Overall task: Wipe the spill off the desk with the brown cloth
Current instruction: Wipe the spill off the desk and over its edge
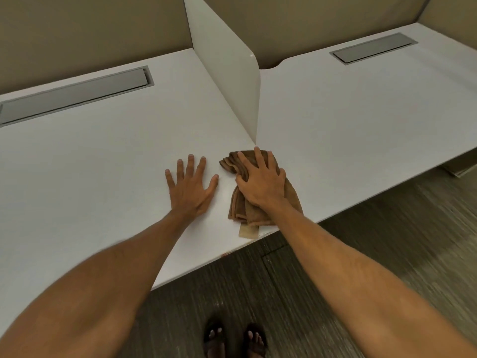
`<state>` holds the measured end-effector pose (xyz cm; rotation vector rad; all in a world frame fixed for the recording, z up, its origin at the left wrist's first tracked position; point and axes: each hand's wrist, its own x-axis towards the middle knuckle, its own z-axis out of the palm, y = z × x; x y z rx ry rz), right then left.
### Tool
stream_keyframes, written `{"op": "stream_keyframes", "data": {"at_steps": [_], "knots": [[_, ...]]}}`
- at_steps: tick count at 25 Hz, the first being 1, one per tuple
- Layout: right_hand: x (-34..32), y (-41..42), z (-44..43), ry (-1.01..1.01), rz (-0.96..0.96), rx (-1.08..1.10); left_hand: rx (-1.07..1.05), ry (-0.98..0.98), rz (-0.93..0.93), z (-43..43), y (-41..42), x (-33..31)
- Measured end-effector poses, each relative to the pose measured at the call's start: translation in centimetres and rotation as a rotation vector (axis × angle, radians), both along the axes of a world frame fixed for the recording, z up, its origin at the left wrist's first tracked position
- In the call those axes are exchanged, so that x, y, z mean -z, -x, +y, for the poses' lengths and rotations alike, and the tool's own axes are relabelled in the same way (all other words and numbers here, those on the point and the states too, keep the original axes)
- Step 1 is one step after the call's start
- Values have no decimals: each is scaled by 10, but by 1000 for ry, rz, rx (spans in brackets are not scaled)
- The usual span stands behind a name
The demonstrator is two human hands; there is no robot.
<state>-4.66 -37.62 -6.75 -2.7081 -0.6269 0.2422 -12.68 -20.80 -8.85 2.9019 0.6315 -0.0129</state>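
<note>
A crumpled brown cloth lies on the white desk close to its front edge, just in front of the end of the divider panel. My right hand presses down on the cloth, fingers spread and curled into its folds. My left hand rests flat on the bare desk to the left of the cloth, fingers apart, holding nothing. A small reddish-brown smear shows on the desk's front edge, and a pale tag of the cloth lies by the edge. I see no other spill.
A white upright divider splits the desk into two bays. Each bay has a grey cable flap, one at the left and one at the right. Tan partition walls stand behind. Below the desk edge is dark wood-look floor with my sandalled feet.
</note>
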Motion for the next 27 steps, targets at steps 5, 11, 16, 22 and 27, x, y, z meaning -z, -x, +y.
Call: {"op": "stream_keyframes", "data": {"at_steps": [5, 11, 16, 22, 27], "knots": [[-5, -19, 2, -30, 73, -7, -1, 5, 12, 1, -1, 0], [-3, -4, -17, -84, 52, -29, 75, -1, -6, -22, -25, -7], [-4, -2, -29, -301, 86, 3, 109, -7, -19, -46, -53, -10], [-14, -20, -53, -689, 422, 160, -3, -21, -25, -76, -78, -6], [0, -47, -74, -1049, 1036, 337, -57, -33, -19, -79, -79, 7]]}}
